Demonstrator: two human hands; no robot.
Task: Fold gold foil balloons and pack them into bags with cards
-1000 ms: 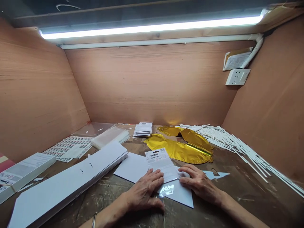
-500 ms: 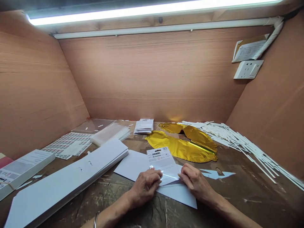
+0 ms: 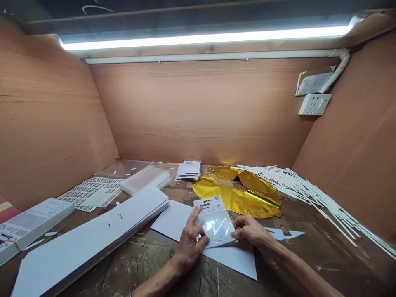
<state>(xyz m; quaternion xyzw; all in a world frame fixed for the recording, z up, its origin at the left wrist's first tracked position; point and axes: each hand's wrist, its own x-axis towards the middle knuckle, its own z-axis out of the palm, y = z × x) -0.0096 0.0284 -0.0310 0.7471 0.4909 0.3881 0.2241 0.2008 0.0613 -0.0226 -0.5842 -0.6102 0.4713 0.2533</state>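
A printed card (image 3: 212,205) with a hang slot lies with a shiny clear plastic bag (image 3: 215,227) over most of it; whether the card is fully inside cannot be made out. My left hand (image 3: 190,241) is at the bag's left side, index finger stretched along the edge, thumb and other fingers closed at its lower left corner. At the lower right edge, my right hand (image 3: 247,231) pinches the bag between thumb and fingers. Beneath them lies a white card sheet (image 3: 232,258), set at a slant on the dark tabletop.
To the left are a stack of white card (image 3: 93,235), a boxed pile of printed cards (image 3: 34,225), sticker sheets (image 3: 93,192) and clear bags (image 3: 147,179). Behind are more printed cards (image 3: 188,170) and gold foil (image 3: 225,196). White sticks (image 3: 297,185) spread along the right.
My left index finger has stretched up along the bag's left edge, and the bag now lies flatter over the card. My right hand still pinches its right side. The camera view has tilted upward.
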